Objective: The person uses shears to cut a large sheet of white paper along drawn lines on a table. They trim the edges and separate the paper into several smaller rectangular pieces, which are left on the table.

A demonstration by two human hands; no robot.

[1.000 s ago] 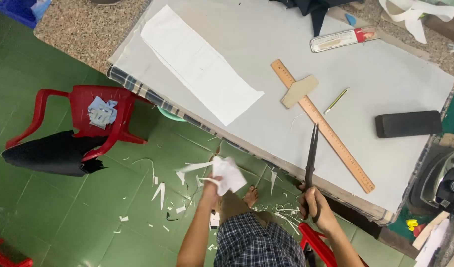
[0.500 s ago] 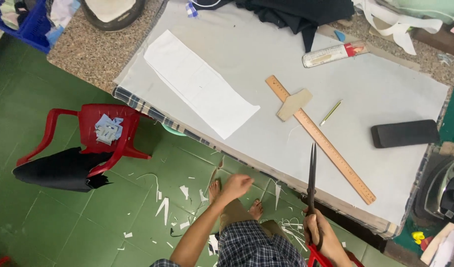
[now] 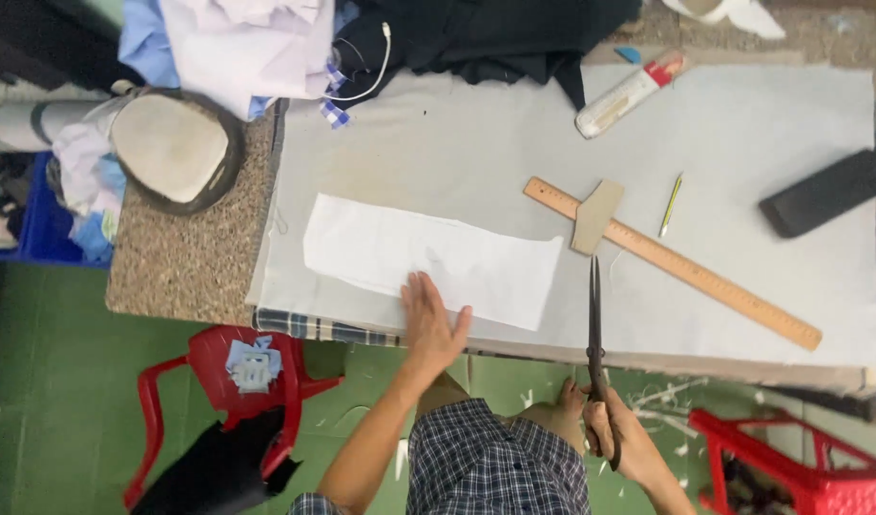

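Note:
My left hand lies flat with spread fingers on the near edge of a long white cloth piece spread on the grey table cover. My right hand grips the handles of long black scissors, blades closed and pointing away over the table edge, just right of the white cloth. A small tan card piece rests on a wooden ruler beyond the scissor tips.
A pencil, a black flat block, a white tube, dark fabric and piled clothes lie on the table. Red plastic stools stand at left and right. White scraps litter the green floor.
My left hand let go of the white scraps and moved up onto the white cloth. The view swung so the table sits straight ahead. The scissors stay in my right hand.

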